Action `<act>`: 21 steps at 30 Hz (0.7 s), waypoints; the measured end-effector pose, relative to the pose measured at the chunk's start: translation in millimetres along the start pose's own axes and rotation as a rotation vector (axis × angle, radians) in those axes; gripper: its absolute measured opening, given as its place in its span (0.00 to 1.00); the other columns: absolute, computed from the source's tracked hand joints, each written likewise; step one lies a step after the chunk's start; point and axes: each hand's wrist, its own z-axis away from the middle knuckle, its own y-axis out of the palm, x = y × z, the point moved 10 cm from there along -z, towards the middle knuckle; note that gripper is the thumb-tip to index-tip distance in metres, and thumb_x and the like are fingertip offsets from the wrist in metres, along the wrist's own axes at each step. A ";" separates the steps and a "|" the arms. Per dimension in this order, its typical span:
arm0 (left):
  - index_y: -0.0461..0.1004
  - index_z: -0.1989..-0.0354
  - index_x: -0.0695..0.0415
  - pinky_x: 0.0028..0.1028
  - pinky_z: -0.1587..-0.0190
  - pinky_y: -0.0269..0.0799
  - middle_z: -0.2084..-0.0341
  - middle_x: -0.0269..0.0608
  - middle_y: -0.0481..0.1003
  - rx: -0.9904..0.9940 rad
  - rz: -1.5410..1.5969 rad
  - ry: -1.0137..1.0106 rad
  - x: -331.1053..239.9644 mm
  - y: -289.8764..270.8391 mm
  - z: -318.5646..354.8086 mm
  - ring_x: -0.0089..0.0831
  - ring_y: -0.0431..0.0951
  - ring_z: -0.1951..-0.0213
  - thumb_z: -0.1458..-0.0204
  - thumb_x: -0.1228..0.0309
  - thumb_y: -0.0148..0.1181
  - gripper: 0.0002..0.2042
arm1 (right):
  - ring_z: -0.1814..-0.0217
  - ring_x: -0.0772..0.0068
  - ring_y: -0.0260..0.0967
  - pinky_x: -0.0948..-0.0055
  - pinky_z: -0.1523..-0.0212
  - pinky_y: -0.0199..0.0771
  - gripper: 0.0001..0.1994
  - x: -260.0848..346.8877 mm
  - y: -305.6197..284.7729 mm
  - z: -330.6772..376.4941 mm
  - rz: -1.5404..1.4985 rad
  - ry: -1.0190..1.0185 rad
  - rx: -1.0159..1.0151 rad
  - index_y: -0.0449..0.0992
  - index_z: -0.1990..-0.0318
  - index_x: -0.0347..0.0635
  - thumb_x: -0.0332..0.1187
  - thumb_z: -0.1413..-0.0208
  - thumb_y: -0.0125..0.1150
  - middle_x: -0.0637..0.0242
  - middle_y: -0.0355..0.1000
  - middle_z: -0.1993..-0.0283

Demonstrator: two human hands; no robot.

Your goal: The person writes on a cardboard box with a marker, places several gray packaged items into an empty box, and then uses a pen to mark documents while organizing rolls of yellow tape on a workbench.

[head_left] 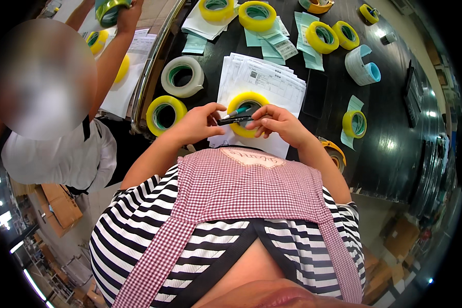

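Glossy black tabletop [395, 159] stretches away on the right, its sheen broken by scuffs, while corrugated cardboard boxes [59, 205] sit on the floor at far left. Beside the table on that side, a co-worker in a white top [61, 161] grips a green tape roll [108, 14].

Near the middle, a stack of printed paper sheets [272, 82] lies loosely fanned, and on it rests a yellow tape roll [241, 99], a smooth ring. Over its opening lie a slim black pen [235, 120] and, slanting just above, a teal pen [237, 111]. The left hand [199, 123] is curled at the black pen's left end, thumb and fingertips parted; the right hand [282, 122] has loosely bent fingers over its other end, hiding some of the roll's rim; I cannot tell whether they pinch it.

Left of the papers sits a translucent tape roll [194, 82], cloudy and thick-walled. Beyond them, thin pale-green label slips [272, 50] lie partly under another yellow roll [254, 26]. Right of the papers are a flat dark slab [315, 95] and a curling pale-blue label roll [359, 69].
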 end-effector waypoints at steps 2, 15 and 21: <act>0.66 0.37 0.55 0.31 0.48 0.75 0.54 0.44 0.76 0.058 0.034 -0.019 15.5 -6.4 3.1 0.33 0.78 0.56 0.53 0.77 0.68 0.31 | 0.58 0.71 0.77 0.74 0.56 0.76 0.09 -0.3 -26.8 3.9 0.156 -0.092 -0.177 0.74 0.52 0.38 0.28 0.37 0.53 0.60 0.79 0.55; 0.77 0.57 0.61 0.36 0.54 0.75 0.62 0.50 0.79 -0.388 -0.068 0.281 -32.8 -53.8 -0.3 0.44 0.80 0.58 0.44 0.72 0.57 0.09 | 0.64 0.60 0.76 0.67 0.59 0.76 0.24 6.9 -44.5 9.1 0.839 -0.133 -0.629 0.71 0.40 0.38 0.36 0.44 0.64 0.54 0.74 0.50; 0.76 0.57 0.61 0.32 0.58 0.75 0.65 0.46 0.78 -0.495 -0.055 0.376 -38.6 -51.6 23.8 0.40 0.80 0.62 0.43 0.74 0.58 0.08 | 0.69 0.73 0.70 0.75 0.66 0.72 0.14 0.9 -55.4 41.1 0.625 -0.246 -0.715 0.77 0.51 0.36 0.28 0.44 0.63 0.62 0.76 0.64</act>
